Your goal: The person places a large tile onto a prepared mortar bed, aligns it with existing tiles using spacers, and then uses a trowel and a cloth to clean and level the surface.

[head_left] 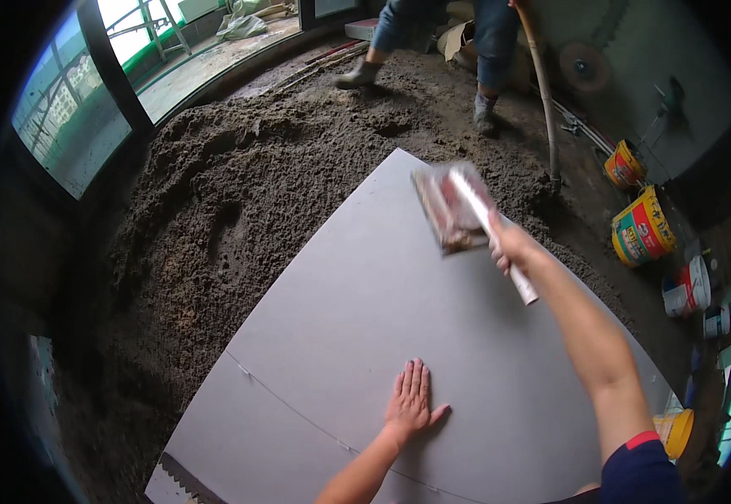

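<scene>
A large grey tile (323, 277) lies over dark, crumbly mortar (231, 218). My left hand (413, 401) rests flat on it with fingers spread. Wrapped round the white handle of a mallet (458, 206) is my right hand (512, 245). The mallet's broad, squarish head is smeared by motion near the tile's far corner; I cannot tell whether it touches the surface. Between my left forearm and the lower left runs a thin joint (298, 412) with small clips in it. A dark toothed edge, like a notched trowel (185, 480), shows at the bottom left.
Another person's legs (487, 59) stand on the far mortar beside a long wooden handle (542, 92). Several buckets line the right side, among them a yellow-and-red bucket (643, 227) and a white bucket (686, 286). A framed glass door (76, 109) borders the left.
</scene>
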Demonstrator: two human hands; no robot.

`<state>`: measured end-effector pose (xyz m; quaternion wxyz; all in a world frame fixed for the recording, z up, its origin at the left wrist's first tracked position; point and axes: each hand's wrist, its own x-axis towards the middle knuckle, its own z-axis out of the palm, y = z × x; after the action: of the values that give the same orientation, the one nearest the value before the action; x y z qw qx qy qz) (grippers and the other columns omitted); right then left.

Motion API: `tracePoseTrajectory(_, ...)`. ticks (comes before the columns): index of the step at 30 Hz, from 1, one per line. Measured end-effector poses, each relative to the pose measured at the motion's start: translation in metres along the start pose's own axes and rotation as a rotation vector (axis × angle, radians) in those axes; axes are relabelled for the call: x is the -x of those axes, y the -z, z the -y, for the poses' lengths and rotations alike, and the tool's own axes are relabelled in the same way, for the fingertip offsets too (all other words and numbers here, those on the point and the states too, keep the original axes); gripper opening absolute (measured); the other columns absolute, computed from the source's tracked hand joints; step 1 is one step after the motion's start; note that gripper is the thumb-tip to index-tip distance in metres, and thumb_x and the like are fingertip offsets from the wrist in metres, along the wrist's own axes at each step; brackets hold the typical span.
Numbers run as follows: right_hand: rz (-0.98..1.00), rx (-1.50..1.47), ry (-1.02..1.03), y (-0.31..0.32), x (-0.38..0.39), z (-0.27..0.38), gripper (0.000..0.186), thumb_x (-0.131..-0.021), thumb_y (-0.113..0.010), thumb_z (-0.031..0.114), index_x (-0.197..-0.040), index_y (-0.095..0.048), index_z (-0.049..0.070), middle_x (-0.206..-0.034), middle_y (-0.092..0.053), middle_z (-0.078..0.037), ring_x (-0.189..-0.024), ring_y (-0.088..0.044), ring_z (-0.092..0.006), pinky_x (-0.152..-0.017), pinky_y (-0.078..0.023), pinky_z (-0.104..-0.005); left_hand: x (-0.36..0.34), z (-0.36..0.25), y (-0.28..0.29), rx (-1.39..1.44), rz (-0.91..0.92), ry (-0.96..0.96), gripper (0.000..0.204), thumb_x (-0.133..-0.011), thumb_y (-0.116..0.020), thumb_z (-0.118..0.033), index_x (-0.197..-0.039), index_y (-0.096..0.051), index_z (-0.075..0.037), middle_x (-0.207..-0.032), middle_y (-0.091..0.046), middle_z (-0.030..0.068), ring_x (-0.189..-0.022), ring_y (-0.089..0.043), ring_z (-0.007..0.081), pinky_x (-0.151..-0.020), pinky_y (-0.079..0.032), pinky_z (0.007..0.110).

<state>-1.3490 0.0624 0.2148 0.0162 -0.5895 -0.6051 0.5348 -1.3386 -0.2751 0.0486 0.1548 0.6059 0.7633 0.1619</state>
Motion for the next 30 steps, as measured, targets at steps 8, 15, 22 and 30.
tracePoseTrajectory(8,-0.578,-0.002,0.560,-0.007,-0.017,0.013,0.066,-0.086,-0.039,0.067,-0.057,-0.044,0.008,-0.048,-0.046,-0.001,-0.040,-0.047,-0.0169,-0.037,-0.039,-0.0307,-0.006,-0.010,-0.005,0.018,0.015,-0.016,0.090,-0.086,-0.036,-0.062,-0.137,-0.024,0.010,-0.147,-0.015,0.0257,-0.138,-0.013,0.0367,-0.112,-0.010,0.045)
tracePoseTrajectory(15,-0.055,0.235,0.004,-0.088,0.012,-0.124,0.066,-0.086,-0.037,0.065,-0.064,-0.047,0.004,-0.046,-0.043,-0.005,-0.036,-0.044,-0.0187,-0.035,-0.037,-0.0367,0.012,-0.001,0.003,0.031,-0.029,0.020,0.087,-0.086,-0.039,-0.060,-0.137,-0.025,0.010,-0.147,-0.019,0.0247,-0.138,-0.015,0.0358,-0.112,-0.013,0.044)
tracePoseTrajectory(22,-0.075,0.004,-0.157,-0.061,0.121,-0.243,0.057,-0.087,-0.039,0.066,-0.063,-0.035,0.014,-0.044,-0.030,0.002,-0.031,-0.032,-0.0120,-0.028,-0.027,-0.0293,0.019,0.037,-0.006,0.029,-0.193,0.175,0.082,-0.086,-0.042,-0.054,-0.138,-0.025,0.007,-0.147,-0.021,0.0227,-0.138,-0.017,0.0337,-0.112,-0.015,0.042)
tracePoseTrajectory(30,-0.023,0.069,-0.046,-0.010,0.208,-0.277,0.053,-0.092,-0.038,0.057,-0.068,-0.043,0.010,-0.047,-0.037,0.002,-0.033,-0.036,-0.0091,-0.030,-0.029,-0.0258,0.095,0.124,0.029,-0.161,-0.375,0.659,0.089,-0.086,-0.043,-0.055,-0.137,-0.017,0.014,-0.147,-0.010,0.0289,-0.139,-0.006,0.0380,-0.113,-0.005,0.045)
